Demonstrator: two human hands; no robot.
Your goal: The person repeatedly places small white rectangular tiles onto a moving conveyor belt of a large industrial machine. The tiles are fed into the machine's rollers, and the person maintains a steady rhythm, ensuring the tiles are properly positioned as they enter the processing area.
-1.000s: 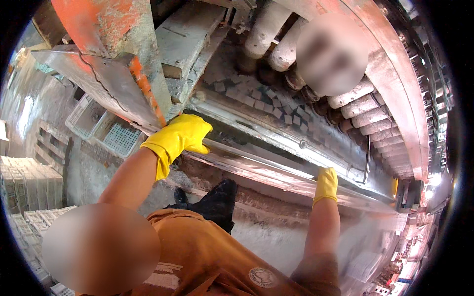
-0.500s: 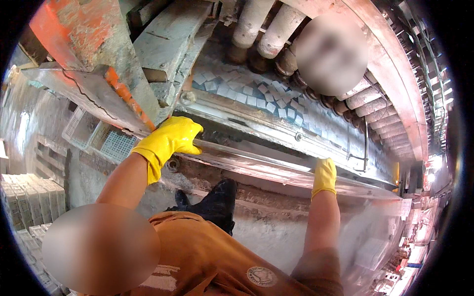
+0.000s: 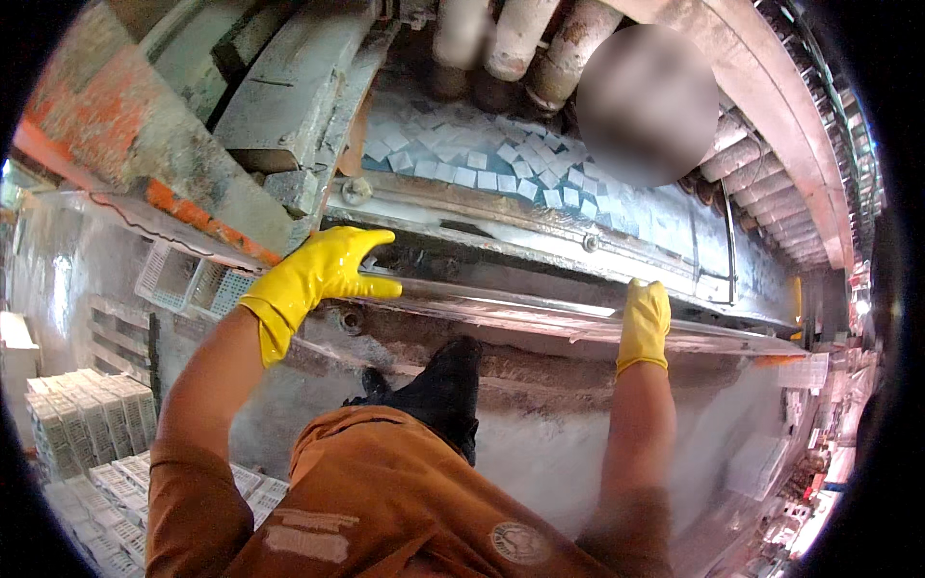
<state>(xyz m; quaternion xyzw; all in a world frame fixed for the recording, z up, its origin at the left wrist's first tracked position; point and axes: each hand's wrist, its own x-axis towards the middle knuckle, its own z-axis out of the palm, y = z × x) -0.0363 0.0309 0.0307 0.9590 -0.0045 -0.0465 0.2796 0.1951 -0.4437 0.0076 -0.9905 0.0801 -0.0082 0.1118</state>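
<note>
My left hand (image 3: 323,273), in a wet yellow rubber glove, is at the left end of a long pale metal rail (image 3: 501,299). Its thumb and fingers are spread apart, and nothing shows between them. Further right, my gloved right hand (image 3: 645,326) is closed with curled fingers over the same rail; the fingertips are partly hidden. Beyond the rail, many small square whitish tiles (image 3: 479,179) lie scattered on the wet bed of a machine (image 3: 665,236).
Thick pale cylinders (image 3: 573,53) line the machine's far side. At left stands a worn frame with orange paint (image 3: 87,96). White plastic baskets (image 3: 169,275) sit below it, near a pallet (image 3: 120,337). Stacked white crates (image 3: 87,419) stand at lower left.
My left hand has opened, its fingers and thumb parting from the rail's end. The right hand stays on the rail. The whole view has shifted slightly.
</note>
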